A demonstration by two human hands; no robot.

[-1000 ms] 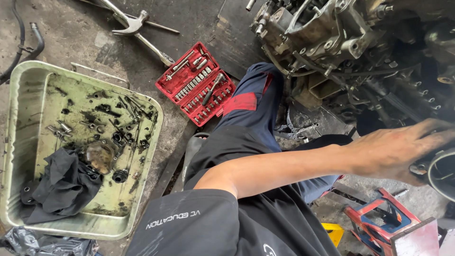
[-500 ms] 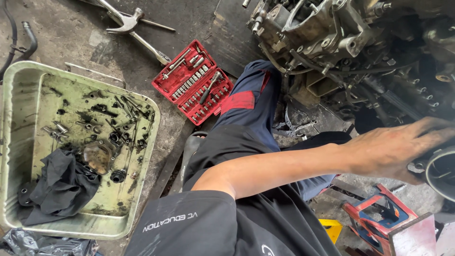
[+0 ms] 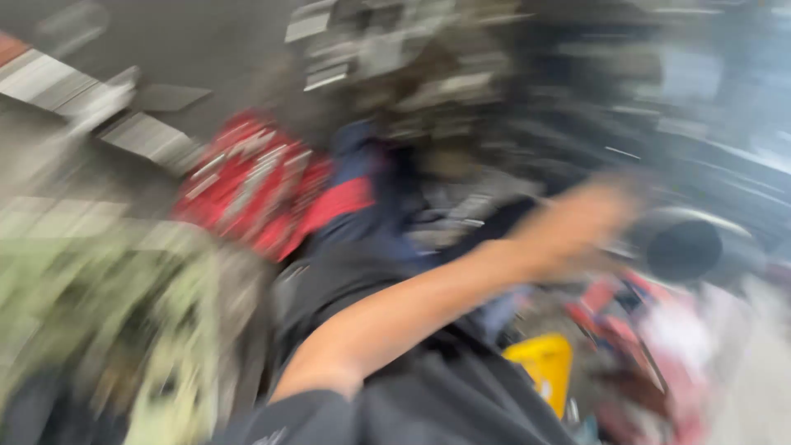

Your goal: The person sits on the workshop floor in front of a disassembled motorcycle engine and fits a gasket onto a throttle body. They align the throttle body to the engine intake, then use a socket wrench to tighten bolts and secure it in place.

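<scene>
Heavy motion blur. One arm reaches across to the right, its hand (image 3: 585, 222) beside a dark round opening (image 3: 684, 247) on the machine; which arm, and its grip, cannot be told. Other hand unseen. Red socket tray (image 3: 247, 185) lies behind on the floor. Looks mid-reach; any contact needs steadier framing.

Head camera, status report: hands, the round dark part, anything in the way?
Frame badly motion-blurred. One hand reaches beside round dark part; grip unclear, which hand unclear. Other hand out of view. Red socket tray and green tub off to the side; nothing visibly blocking.
</scene>
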